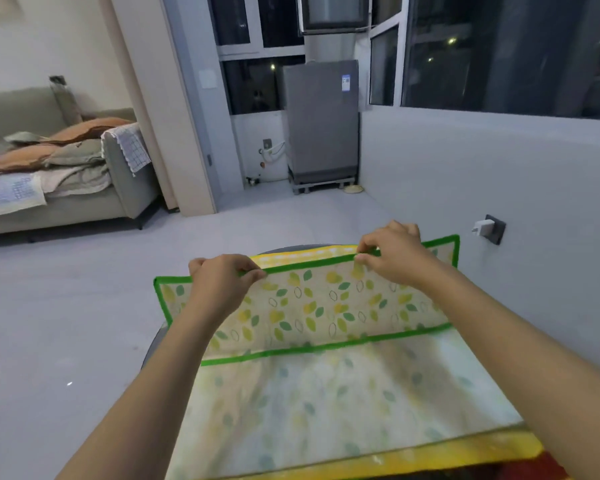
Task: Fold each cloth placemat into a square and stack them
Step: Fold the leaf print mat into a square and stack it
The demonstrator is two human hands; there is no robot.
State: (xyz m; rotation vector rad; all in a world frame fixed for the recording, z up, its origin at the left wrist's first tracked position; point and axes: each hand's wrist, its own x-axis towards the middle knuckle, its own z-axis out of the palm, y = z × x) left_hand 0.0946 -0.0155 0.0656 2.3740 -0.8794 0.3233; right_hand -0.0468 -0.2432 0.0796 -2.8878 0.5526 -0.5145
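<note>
We pinch the far hem of the green-bordered, leaf-printed cloth placemat [309, 306] with left hand [222, 282] and right hand [392, 258], the mat lying over the table before us; we should keep both corners level and match borders.

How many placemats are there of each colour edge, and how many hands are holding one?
Green-edged placemats: 1, the leaf-print placemat, being folded over
Yellow-edged placemats: 1, the yellow placemat lying underneath
Hands pinching the green edge: 2, the left hand and the right hand
Total: 2 placemats, 2 hands
</note>
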